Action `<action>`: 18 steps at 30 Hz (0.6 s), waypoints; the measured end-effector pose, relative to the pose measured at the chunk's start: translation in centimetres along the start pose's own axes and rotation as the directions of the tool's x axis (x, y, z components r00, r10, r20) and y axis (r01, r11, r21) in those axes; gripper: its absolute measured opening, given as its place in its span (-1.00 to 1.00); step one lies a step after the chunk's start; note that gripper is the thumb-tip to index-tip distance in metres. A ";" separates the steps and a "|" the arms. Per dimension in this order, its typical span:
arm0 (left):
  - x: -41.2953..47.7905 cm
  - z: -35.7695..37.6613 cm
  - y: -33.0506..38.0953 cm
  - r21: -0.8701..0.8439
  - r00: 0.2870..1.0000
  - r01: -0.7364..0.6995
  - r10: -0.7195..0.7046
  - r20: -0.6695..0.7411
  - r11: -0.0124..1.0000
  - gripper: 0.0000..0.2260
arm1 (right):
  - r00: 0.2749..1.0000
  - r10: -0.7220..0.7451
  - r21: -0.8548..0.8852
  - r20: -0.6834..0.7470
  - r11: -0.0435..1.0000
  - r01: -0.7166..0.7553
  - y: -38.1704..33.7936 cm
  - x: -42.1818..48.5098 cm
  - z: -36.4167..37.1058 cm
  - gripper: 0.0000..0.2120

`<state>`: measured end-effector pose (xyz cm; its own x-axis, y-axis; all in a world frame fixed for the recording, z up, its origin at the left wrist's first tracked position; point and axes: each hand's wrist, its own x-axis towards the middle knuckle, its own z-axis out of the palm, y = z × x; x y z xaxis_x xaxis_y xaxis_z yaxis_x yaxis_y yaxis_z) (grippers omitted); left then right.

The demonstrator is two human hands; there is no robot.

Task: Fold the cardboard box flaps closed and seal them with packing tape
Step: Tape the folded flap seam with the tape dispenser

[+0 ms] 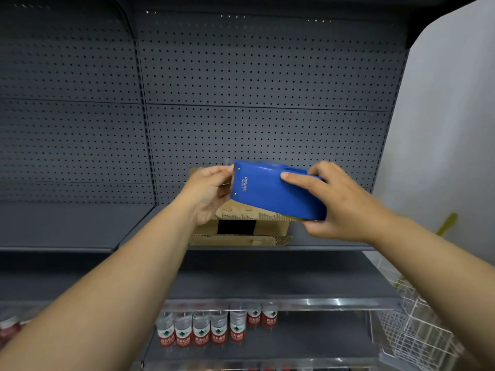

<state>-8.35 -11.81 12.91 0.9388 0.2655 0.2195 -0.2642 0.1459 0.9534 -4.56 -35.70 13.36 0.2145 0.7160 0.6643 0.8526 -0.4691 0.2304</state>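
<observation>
Two hands on the dispenser (270, 191) — right hand (340, 204) grips its body, left hand (209, 194) pinches its toothed end. I judge I'm freeing tape; next it must reach the box (241, 231) on the shelf (80, 226) behind.

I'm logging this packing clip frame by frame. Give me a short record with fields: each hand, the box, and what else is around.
right hand: grips the blue tape dispenser by its rear end
left hand: fingers at the dispenser's toothed end; whether they pinch tape cannot be told
box: cardboard, on the grey shelf behind the hands, top partly hidden
below: water bottles in a row
far right: white wire basket
</observation>
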 end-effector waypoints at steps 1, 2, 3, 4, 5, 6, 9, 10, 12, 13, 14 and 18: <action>-0.2 0.2 0.0 -0.012 1.000 0.003 -0.004 -0.014 1.000 -0.84 | 1.000 0.012 0.017 0.002 1.000 -0.012 -0.2 -0.2 -0.2 -0.33; -0.4 0.4 -0.1 -0.031 1.000 0.005 -0.005 -0.021 1.000 -0.84 | 1.000 0.027 0.035 0.008 0.999 -0.027 -0.3 -0.4 -0.4 -0.32; -0.6 0.6 -0.2 -0.055 1.000 0.004 -0.005 -0.022 0.999 -0.84 | 0.999 0.037 0.049 0.017 0.998 -0.038 -0.5 -0.6 -0.5 -0.30; -0.8 0.8 -0.3 -0.073 1.000 0.001 -0.003 -0.024 0.997 -0.86 | 0.999 0.041 0.056 0.029 0.997 -0.043 -0.6 -0.7 -0.5 -0.29; -1.0 0.9 -0.4 -0.076 1.000 -0.001 -0.001 -0.029 0.997 -0.86 | 0.998 0.044 0.058 0.043 0.997 -0.047 -0.7 -0.9 -0.5 -0.26; -1.1 0.9 -0.5 -0.062 0.999 -0.004 0.001 -0.042 0.998 -0.86 | 0.997 0.052 0.061 0.058 0.997 -0.055 -0.8 -1.0 -0.5 -0.22; -1.3 0.8 -1.3 -0.003 0.994 -0.008 0.008 -0.108 1.000 -0.84 | 0.993 0.085 0.077 0.078 0.993 -0.092 -1.0 -1.4 -0.3 -0.14; -1.4 0.8 -1.6 0.004 0.991 -0.016 0.016 -0.133 1.000 -0.83 | 0.994 0.081 0.070 0.068 0.994 -0.086 -1.1 -1.5 -0.2 -0.15; -1.6 0.7 -2.1 0.006 0.985 -0.035 0.035 -0.171 0.999 -0.83 | 0.995 0.077 0.048 0.065 0.996 -0.080 -1.2 -1.8 0.1 -0.18; -1.6 0.5 -2.3 -0.001 0.982 -0.044 0.043 -0.181 0.999 -0.83 | 0.994 0.085 0.038 0.073 0.995 -0.088 -1.2 -1.9 0.1 -0.19; -1.7 0.3 -2.4 -0.015 0.983 -0.054 0.051 -0.179 0.998 -0.83 | 0.992 0.096 0.030 0.078 0.995 -0.099 -1.1 -2.1 0.2 -0.19; -1.7 -0.9 -2.6 0.001 0.990 -0.081 0.081 -0.115 0.997 -0.83 | 0.979 0.155 0.038 0.130 0.986 -0.161 -0.9 -2.7 0.0 -0.16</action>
<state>-9.49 -11.75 9.81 0.8828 0.3838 0.2707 -0.3394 0.1227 0.9326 -5.89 -37.16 11.34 0.4037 0.6957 0.5942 0.8245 -0.5581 0.0932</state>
